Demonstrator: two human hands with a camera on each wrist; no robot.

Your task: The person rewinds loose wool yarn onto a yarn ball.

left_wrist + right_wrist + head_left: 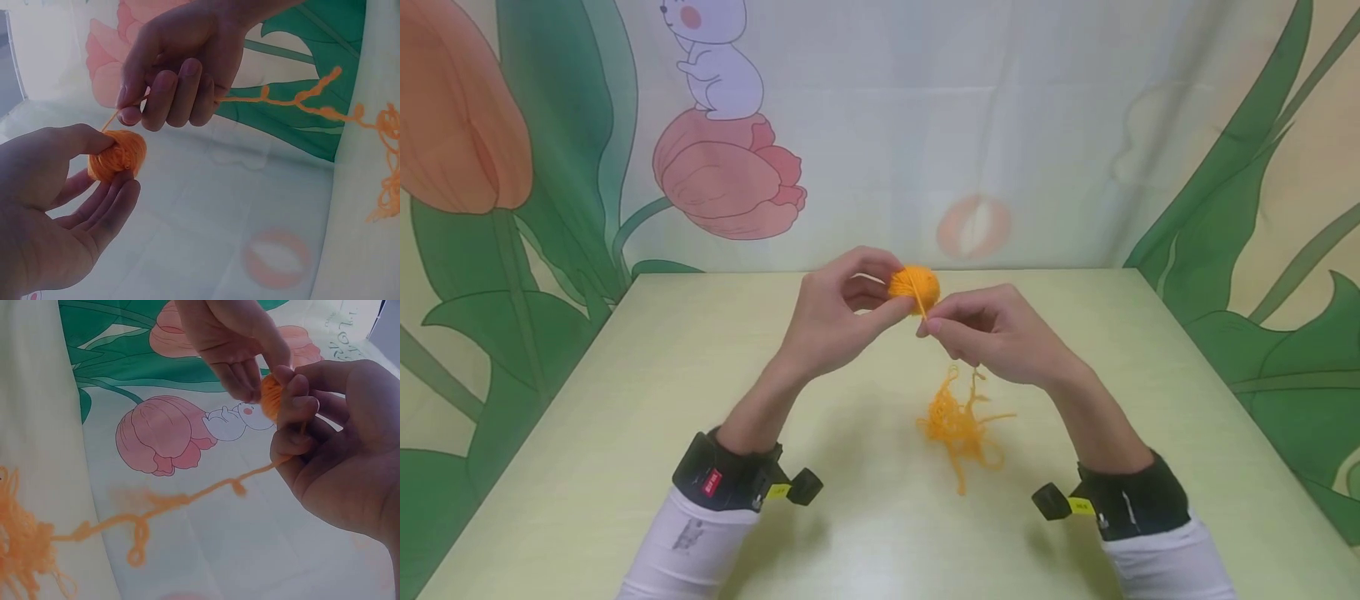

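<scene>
"Yarn ball (929, 285), held above the table (647, 400)! Who's got it?"

"Left hand (838, 315), thumb and fingertips around it. Right hand (1003, 335) just beside, thumb and forefinger pinched together."

"And that tangle (955, 425)?"

"Resting on the table, joined to the right hand by a trailing length (240, 99)."

"So where's the crux?"

"I'd judge it's the angle: from the right hand's pinch, the ball lies up and to the left, left hand nearer, with the pinched strand (920, 303) slanting across it. Roundish ball, so no clear long axis."

"Count, biggest down?"

"One table, two hands, one tangle, one ball, one trailing length, one taut strand."
</scene>
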